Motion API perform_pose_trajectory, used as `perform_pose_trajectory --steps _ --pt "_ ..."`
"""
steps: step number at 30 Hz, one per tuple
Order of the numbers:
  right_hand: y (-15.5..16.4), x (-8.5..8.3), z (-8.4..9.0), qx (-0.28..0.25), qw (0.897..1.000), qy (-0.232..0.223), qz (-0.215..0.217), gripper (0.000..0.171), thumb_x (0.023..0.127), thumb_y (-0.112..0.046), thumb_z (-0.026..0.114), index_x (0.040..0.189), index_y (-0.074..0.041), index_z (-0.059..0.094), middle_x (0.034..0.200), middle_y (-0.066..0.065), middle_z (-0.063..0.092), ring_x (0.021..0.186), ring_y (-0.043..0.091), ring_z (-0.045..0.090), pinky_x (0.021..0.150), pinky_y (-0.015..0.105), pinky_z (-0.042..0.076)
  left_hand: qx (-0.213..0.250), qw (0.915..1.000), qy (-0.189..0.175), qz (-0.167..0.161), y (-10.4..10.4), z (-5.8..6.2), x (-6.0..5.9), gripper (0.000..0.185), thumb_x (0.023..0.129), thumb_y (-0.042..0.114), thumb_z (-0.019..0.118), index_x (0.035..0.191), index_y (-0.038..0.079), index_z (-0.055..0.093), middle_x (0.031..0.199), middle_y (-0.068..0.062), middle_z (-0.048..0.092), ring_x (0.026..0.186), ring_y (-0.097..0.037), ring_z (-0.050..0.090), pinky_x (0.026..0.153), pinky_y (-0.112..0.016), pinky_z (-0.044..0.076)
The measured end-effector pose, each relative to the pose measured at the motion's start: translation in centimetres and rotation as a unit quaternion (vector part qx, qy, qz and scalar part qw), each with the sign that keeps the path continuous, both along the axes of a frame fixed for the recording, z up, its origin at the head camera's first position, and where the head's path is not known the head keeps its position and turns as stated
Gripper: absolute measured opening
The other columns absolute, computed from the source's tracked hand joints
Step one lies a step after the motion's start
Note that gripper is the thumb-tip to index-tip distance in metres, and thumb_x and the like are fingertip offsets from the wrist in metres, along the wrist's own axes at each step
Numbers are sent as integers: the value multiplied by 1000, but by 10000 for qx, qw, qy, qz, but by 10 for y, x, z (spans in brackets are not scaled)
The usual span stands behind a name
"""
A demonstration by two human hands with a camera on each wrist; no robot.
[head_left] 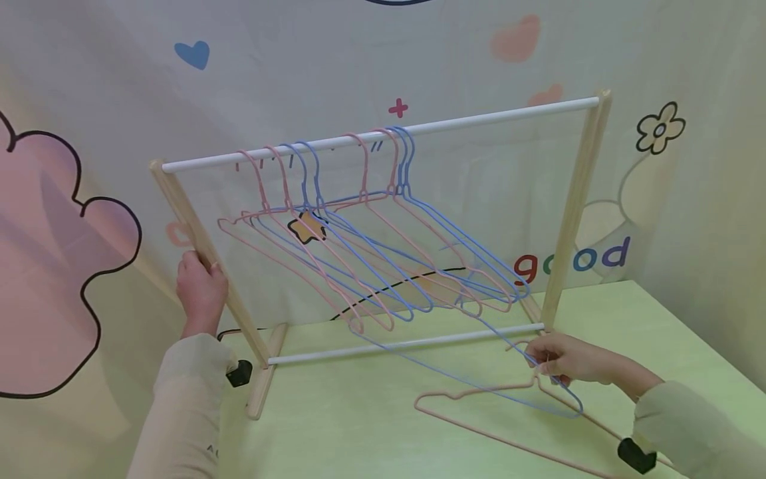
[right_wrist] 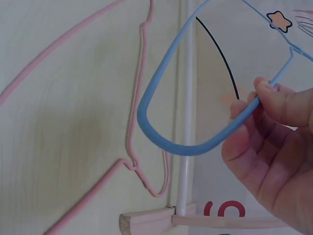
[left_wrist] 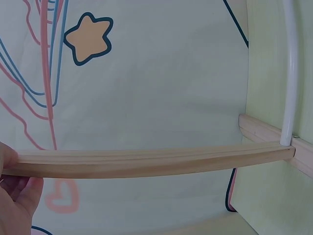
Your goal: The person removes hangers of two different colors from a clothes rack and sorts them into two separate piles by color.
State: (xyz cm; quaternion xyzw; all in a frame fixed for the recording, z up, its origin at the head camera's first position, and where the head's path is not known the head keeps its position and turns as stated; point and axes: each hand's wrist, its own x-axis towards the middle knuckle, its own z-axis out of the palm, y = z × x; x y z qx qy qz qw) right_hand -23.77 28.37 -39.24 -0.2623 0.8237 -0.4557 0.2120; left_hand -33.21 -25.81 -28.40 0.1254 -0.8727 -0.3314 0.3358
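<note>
Steadying the rack by its left post (left_wrist: pixel 146 164), the left hand (head_left: pixel 202 286) has thumb and fingers closed about the wood, while the right hand (head_left: pixel 568 359) pinches a loose blue hanger (right_wrist: pixel 178 148) near one end, its grip narrow on the thin wire. That hanger is off the top rail (head_left: pixel 497 117), held over the table (head_left: pixel 335 426) in front of the rack's right half, its long bar slanting across the lower bar (head_left: pixel 419 342) in the head view. Its hook is blurred against the hung hangers (head_left: pixel 405 189), and whether it touches them I cannot tell. Because the grip sits so far to one side, the weight is off balance, and I would expect the far end to dip or twist between the fingers. Lifted straight up from here, the hook or that far end could catch in the overlapping wires, jostling them along the rail or pulling one off. A snag would also tug the light-looking frame, which might skid or tip if the left hand slackened. A pink hanger (right_wrist: pixel 89 194) lies on the table just below the right hand; a low sweep could drag it too.
</note>
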Motion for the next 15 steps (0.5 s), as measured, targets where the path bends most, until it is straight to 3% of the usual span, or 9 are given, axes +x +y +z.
perform_pose_trajectory --steps 15 --pt "-37 1 -29 -407 9960 -387 691 13 88 -1 45 80 9 44 61 0 40 49 4 40 44 15 34 -42 10000 21 11 -1 -2 -1 27 89 12 43 108 -6 40 104 -25 47 97 -42 44 86 -50 34"
